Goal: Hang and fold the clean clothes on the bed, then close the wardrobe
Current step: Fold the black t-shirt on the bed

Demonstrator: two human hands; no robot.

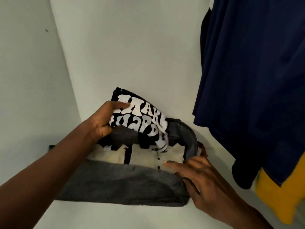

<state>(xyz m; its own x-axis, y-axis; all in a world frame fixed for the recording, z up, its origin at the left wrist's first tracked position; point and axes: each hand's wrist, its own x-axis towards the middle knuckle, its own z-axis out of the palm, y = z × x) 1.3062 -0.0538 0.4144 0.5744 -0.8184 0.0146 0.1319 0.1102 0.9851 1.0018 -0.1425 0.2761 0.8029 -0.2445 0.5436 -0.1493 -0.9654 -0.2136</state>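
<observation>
Both grips busy: left grip pinches the folded black tee, held tilted over the grey bin. Right grip, fingers spread & straight, rests on the bin's front-right corner. Bin sits at the shelf's back edge. Best: keep bin steady, lower tee flat w/ fold intact. Inside: 1 cream buttoned shirt, plus sth black, can't tell what.

The left hand holds a printed shirt over a basket.
</observation>
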